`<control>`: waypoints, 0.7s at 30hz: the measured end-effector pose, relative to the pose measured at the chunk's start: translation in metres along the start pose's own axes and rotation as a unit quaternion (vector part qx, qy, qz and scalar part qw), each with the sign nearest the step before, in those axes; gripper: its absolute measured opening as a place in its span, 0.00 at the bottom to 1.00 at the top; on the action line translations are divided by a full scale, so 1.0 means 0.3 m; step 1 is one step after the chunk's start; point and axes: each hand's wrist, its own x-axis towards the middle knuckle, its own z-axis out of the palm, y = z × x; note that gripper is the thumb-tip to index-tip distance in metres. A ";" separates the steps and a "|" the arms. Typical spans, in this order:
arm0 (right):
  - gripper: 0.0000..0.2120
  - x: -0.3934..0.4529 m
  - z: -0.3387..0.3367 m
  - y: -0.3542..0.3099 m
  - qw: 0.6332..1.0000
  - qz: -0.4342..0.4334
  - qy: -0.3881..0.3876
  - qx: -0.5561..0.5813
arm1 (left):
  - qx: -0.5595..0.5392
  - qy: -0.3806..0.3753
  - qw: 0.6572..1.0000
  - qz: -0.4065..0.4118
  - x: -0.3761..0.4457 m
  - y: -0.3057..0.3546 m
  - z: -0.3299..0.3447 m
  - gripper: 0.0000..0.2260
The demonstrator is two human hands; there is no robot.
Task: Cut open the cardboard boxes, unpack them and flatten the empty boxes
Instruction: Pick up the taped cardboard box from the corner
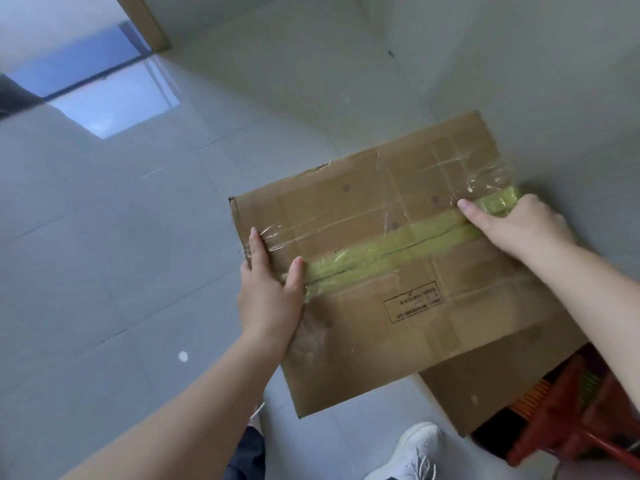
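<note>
I hold a brown cardboard box [398, 317] in the air in front of me, its broad face towards the camera. A yellow-green tape strip [398, 244] and clear tape run across that face along the flap seam. My left hand [270, 292] grips the box's left edge, thumb on the tape and fingers along the side. My right hand [519, 223] grips the right edge, thumb pressed on the face by the tape end. The box's far side is hidden.
Grey floor tiles [121, 271] lie below, with a light wall behind. A second cardboard piece [464, 386] hangs under the box at lower right. An orange-red plastic object [568, 420] stands at bottom right beside my white shoe [412, 452].
</note>
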 end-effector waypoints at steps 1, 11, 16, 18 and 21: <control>0.54 -0.016 -0.011 -0.062 1.000 -0.008 -0.001 0.001 | -0.001 0.011 1.000 -0.005 0.036 -0.004 -0.045 0.35; 0.55 -0.183 -0.054 -0.704 0.997 -0.070 -0.018 0.027 | 0.003 0.091 0.996 -0.024 0.384 -0.115 -0.535 0.33; 0.56 -0.207 -0.010 -0.956 0.994 -0.108 -0.027 0.020 | 0.013 0.139 0.989 -0.045 0.527 -0.187 -0.696 0.33; 0.56 -0.200 0.016 -1.037 0.991 -0.126 -0.032 0.021 | 0.019 0.151 0.987 -0.057 0.575 -0.215 -0.732 0.33; 0.56 -0.194 0.045 -1.135 0.987 -0.149 -0.053 0.018 | 0.030 0.165 0.983 -0.079 0.625 -0.249 -0.768 0.33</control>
